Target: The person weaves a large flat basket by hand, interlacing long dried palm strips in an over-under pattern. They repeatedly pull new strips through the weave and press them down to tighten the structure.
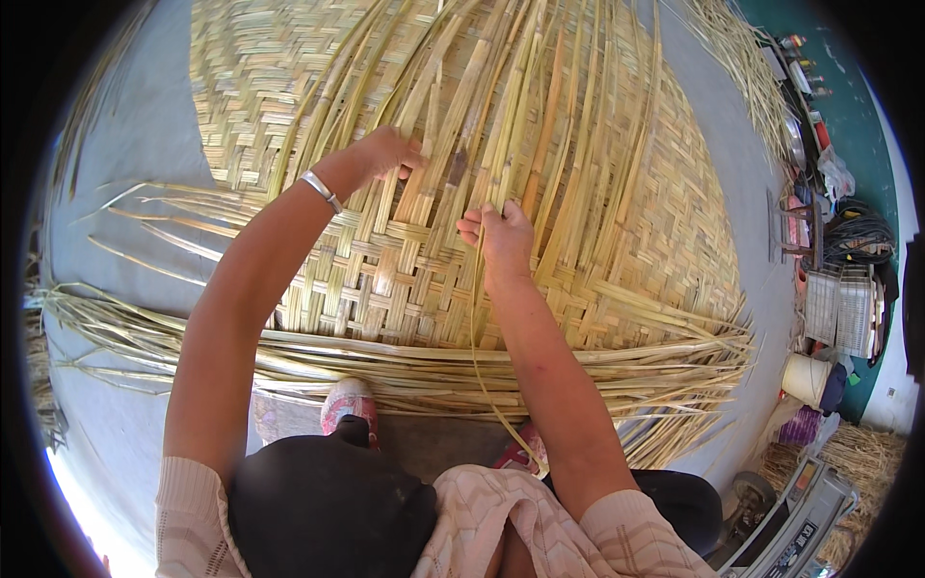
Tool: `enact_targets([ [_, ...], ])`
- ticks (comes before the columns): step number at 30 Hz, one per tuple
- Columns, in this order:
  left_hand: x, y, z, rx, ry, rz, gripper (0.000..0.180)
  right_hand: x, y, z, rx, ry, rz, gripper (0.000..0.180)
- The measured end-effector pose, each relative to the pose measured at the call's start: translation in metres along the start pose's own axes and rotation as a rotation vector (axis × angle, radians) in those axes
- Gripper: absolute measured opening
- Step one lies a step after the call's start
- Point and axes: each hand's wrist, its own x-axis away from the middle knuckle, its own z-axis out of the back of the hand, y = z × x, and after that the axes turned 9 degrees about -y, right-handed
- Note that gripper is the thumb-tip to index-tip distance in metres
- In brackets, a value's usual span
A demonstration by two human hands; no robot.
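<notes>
In the head view, one wide, flat mat woven from pale yellow-green strips (pixel 390 279) spreads from the middle up past 12 o'clock, so I cannot tell its long way. Many long, flat, loose yellow-green strips (pixel 501 106), too many to count, lie over it, fanning toward 12 o'clock. One bundle of thin, dry yellow strips (pixel 424 371) runs along its 6 o'clock side, sideways from 9 to 4. Your two hands are over the mat. Your right hand (pixel 503 241) pinches one thin, bendy green strip (pixel 478 352), which hangs toward 6 o'clock. Your left hand (pixel 390 154), at 11 o'clock, curls its fingers beside the loose strips; I cannot tell if it holds any.
</notes>
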Motion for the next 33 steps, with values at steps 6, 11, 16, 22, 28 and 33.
enact_targets([
  [6,0.003,-0.005,-0.004,-0.143,0.166,-0.032,0.041,-0.006,0.010,-0.005,-0.006,0.028,-0.033,0.045],
  [11,-0.002,-0.004,-0.011,-0.535,0.276,-0.086,0.051,-0.012,0.011,-0.010,-0.001,0.037,-0.028,0.030],
  [16,0.010,-0.004,-0.007,0.013,0.153,0.052,0.047,-0.020,0.008,-0.018,0.021,0.026,-0.026,0.046],
  [22,0.020,0.021,0.002,0.712,-0.179,-0.313,0.031,-0.035,0.010,-0.037,0.152,0.013,-0.039,0.054],
  [28,0.010,0.056,0.014,0.912,-0.429,-0.557,0.037,-0.045,0.013,-0.047,0.124,0.075,-0.036,0.046],
  [33,-0.003,0.039,0.015,0.807,-0.160,-0.108,0.030,-0.053,0.012,-0.052,0.235,-0.033,-0.026,0.046],
])
